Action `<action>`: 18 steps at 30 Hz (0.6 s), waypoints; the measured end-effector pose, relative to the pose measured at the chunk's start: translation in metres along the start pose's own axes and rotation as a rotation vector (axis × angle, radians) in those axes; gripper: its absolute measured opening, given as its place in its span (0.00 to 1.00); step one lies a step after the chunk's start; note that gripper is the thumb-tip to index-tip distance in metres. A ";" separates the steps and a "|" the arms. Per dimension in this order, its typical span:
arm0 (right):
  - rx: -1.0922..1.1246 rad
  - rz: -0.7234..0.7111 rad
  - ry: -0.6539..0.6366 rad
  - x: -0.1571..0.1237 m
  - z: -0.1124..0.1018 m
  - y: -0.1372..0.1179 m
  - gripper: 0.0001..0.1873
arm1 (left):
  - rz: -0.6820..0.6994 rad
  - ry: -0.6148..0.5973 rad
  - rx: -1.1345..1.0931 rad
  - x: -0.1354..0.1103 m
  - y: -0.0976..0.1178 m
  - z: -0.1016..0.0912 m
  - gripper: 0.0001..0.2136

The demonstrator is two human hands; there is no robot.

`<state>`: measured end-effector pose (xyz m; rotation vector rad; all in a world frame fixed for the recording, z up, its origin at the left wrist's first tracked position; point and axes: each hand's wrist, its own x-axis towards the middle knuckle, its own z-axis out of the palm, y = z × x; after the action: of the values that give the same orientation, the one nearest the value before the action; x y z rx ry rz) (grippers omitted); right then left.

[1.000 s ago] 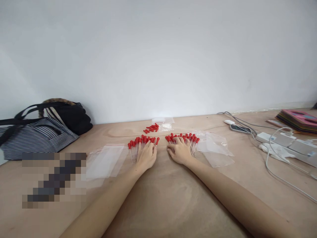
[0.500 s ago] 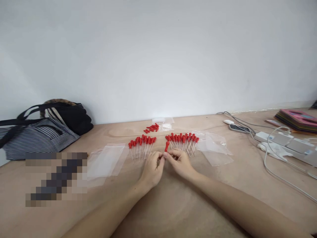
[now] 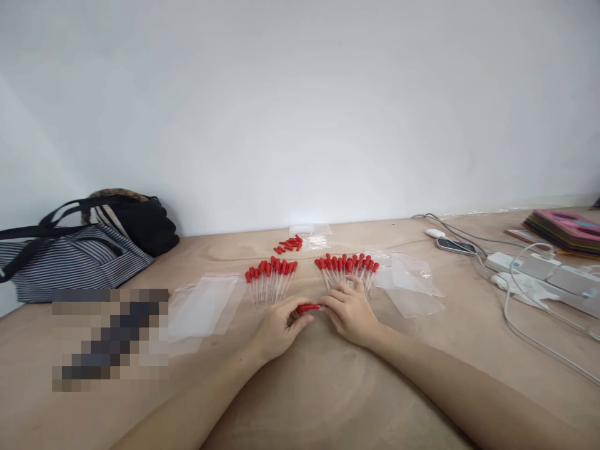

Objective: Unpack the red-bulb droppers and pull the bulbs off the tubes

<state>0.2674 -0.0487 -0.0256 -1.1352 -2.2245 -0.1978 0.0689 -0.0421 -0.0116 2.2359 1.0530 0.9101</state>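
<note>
Between my two hands a dropper lies nearly level, its red rubber bulb [image 3: 307,308] pointing left. My left hand [image 3: 278,326] is closed around the bulb with thumb and fingers. The fingers of my right hand [image 3: 350,312] are closed at the bulb's right end, where the glass tube is mostly hidden. Just beyond my left hand, a fan of red-bulbed droppers [image 3: 270,275] lies on the table. A second fan of droppers [image 3: 347,265] sits beyond my right hand, which covers some of their tubes.
Loose red bulbs [image 3: 288,244] and a clear bag of glass tubes [image 3: 315,240] lie farther back. Plastic bags flank the droppers, left [image 3: 201,306] and right [image 3: 410,284]. Handbags [image 3: 84,250] stand left; a power strip [image 3: 557,275] with cables and a phone [image 3: 455,246] lie right.
The dropper has tipped from bulb-up to nearly level and come slightly nearer me. My left hand has shifted onto the bulb, and my right hand has turned and moved slightly right.
</note>
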 end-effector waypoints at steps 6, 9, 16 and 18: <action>0.003 -0.058 -0.038 -0.001 0.010 -0.003 0.10 | 0.003 0.001 0.126 0.003 0.003 0.006 0.08; -0.002 -0.059 -0.059 -0.001 0.007 -0.003 0.10 | -0.032 -0.012 0.166 0.003 0.001 0.006 0.07; -0.009 -0.071 -0.039 -0.003 0.005 -0.004 0.10 | 0.168 0.069 0.388 -0.005 -0.003 0.006 0.08; -0.022 -0.088 -0.005 -0.005 0.004 -0.005 0.10 | 0.273 0.080 0.508 -0.007 -0.003 0.006 0.08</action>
<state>0.2639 -0.0532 -0.0310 -1.0505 -2.2835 -0.2567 0.0683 -0.0463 -0.0199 2.8387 1.1293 0.9251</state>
